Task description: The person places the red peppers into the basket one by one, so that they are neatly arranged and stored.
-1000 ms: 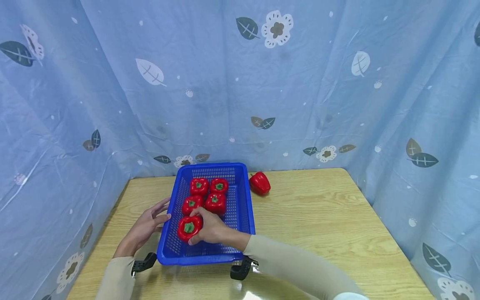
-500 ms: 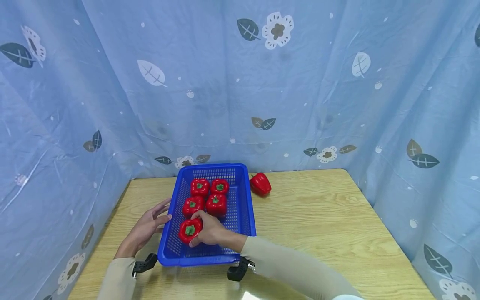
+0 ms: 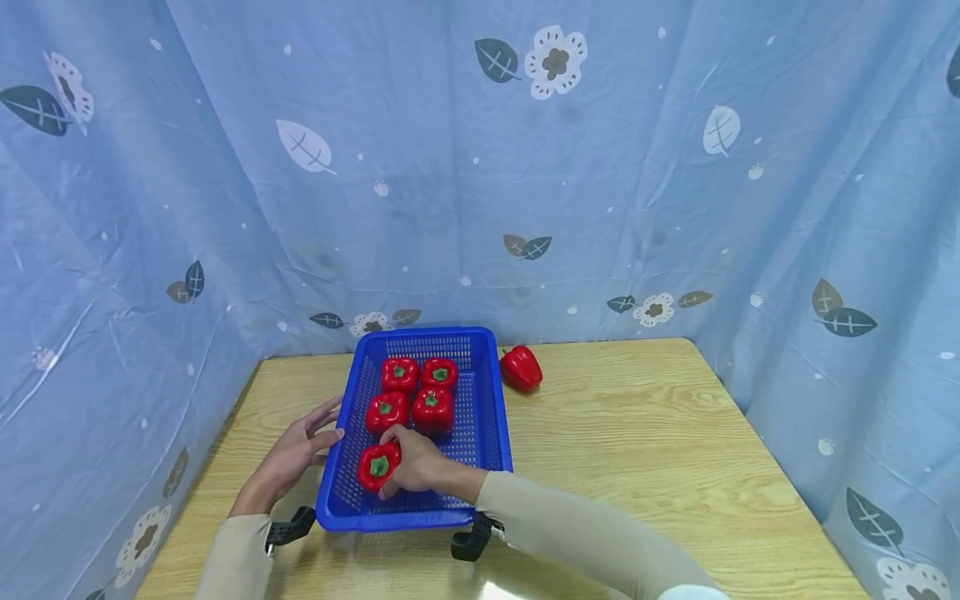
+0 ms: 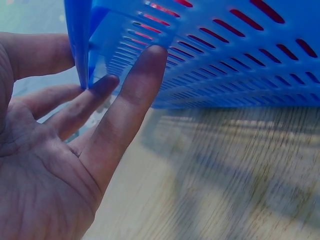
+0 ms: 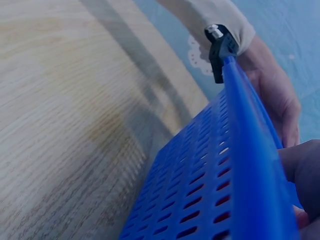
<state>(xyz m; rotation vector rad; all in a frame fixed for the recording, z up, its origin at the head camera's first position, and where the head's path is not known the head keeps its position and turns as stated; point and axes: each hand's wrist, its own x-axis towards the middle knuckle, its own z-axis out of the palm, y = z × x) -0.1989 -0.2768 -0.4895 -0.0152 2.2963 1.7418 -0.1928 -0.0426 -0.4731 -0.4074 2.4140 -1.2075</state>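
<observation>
My right hand [image 3: 417,464] grips a red bell pepper [image 3: 369,473] with a green stem, thumb and forefinger around its right side, low in the near left part of a blue plastic basket [image 3: 497,408]. Behind that pepper, several more stand upright in two columns, stems up. At the basket's left side is my left hand [image 3: 287,460]. Its thumb lies on the rim, and the left wrist view shows the fingers [image 4: 127,107] reaching under it along the slotted outer wall. In the right wrist view the basket wall hides most of the right hand.
One more red bell pepper [image 3: 521,368] lies on its side on the wooden table [image 3: 622,450], just right of the basket's far corner. A blue patterned curtain [image 3: 420,192] encloses the table at the back and sides. Each wrist carries a black camera mount [image 3: 471,537].
The right hand has shifted slightly left and down in the head view, with the pepper sitting a little lower in the basket. The left hand and the other peppers hold their places.
</observation>
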